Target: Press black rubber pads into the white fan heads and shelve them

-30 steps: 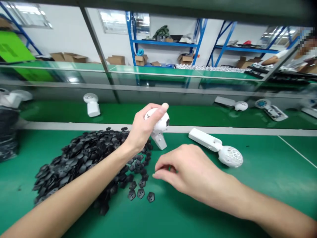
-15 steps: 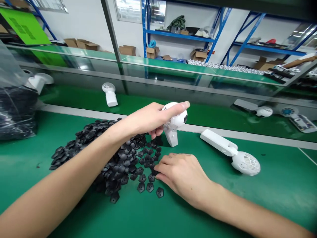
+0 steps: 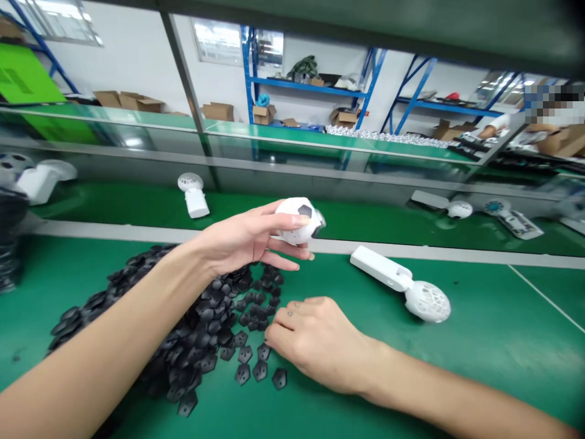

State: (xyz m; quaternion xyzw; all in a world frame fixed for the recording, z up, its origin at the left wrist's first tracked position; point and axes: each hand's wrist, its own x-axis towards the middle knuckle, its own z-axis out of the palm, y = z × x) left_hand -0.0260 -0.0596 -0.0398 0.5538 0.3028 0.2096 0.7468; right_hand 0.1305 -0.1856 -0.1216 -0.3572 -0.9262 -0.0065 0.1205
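My left hand (image 3: 256, 238) is closed on a white handheld fan (image 3: 289, 213) whose round head is patterned like a football with black pentagons. The thumb lies across the head and the other fingers are under and behind it; the handle is hidden. Below and to the right, my right hand (image 3: 315, 341) rests at the edge of the scattered black pentagon pieces (image 3: 249, 305). Its fingers are curled together, and anything between them is hidden. A large heap of the same black pieces (image 3: 201, 323) lies under my left forearm.
A white fan with an open lattice head (image 3: 427, 302) lies to the right on the green work surface (image 3: 489, 372). Beyond the pale rail (image 3: 329, 246), more fans lie on a green strip, one being a white fan (image 3: 196, 201). A dark-filled plastic bag (image 3: 9, 238) stands at far left.
My left hand has turned the fan, so its handle no longer shows and a black pentagon faces me. My right hand's fingers have curled in tighter beside the pieces. The view has shifted.
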